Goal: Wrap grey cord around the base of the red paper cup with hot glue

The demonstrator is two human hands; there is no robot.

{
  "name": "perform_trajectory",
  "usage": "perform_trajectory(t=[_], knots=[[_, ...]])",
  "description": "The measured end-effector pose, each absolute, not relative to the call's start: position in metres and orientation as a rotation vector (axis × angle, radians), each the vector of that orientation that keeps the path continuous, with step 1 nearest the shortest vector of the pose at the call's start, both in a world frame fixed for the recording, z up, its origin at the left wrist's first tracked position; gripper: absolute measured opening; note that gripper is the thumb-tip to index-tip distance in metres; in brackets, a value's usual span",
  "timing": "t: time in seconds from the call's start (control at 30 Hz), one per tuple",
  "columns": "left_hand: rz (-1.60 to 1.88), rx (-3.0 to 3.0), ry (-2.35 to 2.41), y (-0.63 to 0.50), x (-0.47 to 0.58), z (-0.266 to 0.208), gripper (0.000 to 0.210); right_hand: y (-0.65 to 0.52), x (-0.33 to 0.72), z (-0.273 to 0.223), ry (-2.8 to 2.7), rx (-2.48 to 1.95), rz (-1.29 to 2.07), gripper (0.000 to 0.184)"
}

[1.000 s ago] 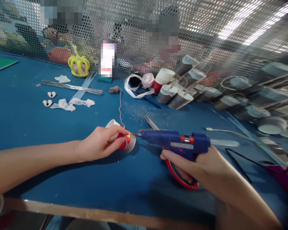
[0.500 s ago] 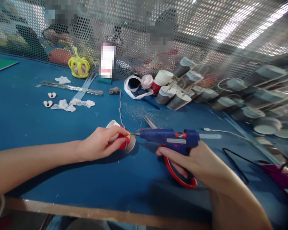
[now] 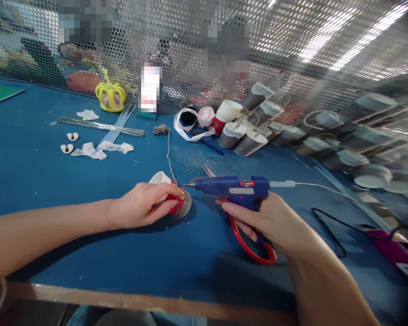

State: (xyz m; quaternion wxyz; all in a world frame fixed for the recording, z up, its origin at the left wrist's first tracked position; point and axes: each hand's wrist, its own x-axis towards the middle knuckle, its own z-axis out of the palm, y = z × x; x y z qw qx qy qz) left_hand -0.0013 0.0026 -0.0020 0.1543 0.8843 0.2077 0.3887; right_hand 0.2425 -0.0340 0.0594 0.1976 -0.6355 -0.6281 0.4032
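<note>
A red and white paper cup (image 3: 186, 202) lies on its side, held in the closed fingers of my left hand (image 3: 141, 204). Grey yarn is wound about the cup's base end, and a strand (image 3: 169, 156) runs back to a small grey yarn bundle (image 3: 161, 130). My right hand (image 3: 258, 219) grips a blue hot glue gun (image 3: 224, 188) with a clear glue stick at its rear. The gun's metal nozzle points left, just apart from the cup. Beneath the right hand lie red-handled scissors (image 3: 248, 246), their handles partly hidden by the fingers.
Several grey yarn-wrapped cups (image 3: 251, 143) crowd the back right near stacked paper cups (image 3: 228, 111) and white ribbon (image 3: 178, 129). Metal wires (image 3: 100, 126), lace pieces (image 3: 94, 150) and a yellow crown-shaped item (image 3: 110, 96) are at left. A perforated metal screen (image 3: 183, 40) borders the table.
The glue gun's nozzle has drawn back slightly from the cup and risen a little. My left hand still holds the cup in nearly the same spot. The view has shifted slightly.
</note>
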Motion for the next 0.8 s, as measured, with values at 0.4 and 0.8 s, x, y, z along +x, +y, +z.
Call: perform_trajectory(t=[0.4, 0.8], knots=[[1.124, 2.551, 0.575, 0.0, -0.003, 0.001, 0.015, -0.005, 0.272, 0.072, -1.301, -1.831, 1.006, 0.025], [1.29, 2.637, 0.455, -0.002, -0.004, 0.002, 0.017, 0.037, 0.305, 0.031, -1.478, -2.266, 0.243, 0.035]])
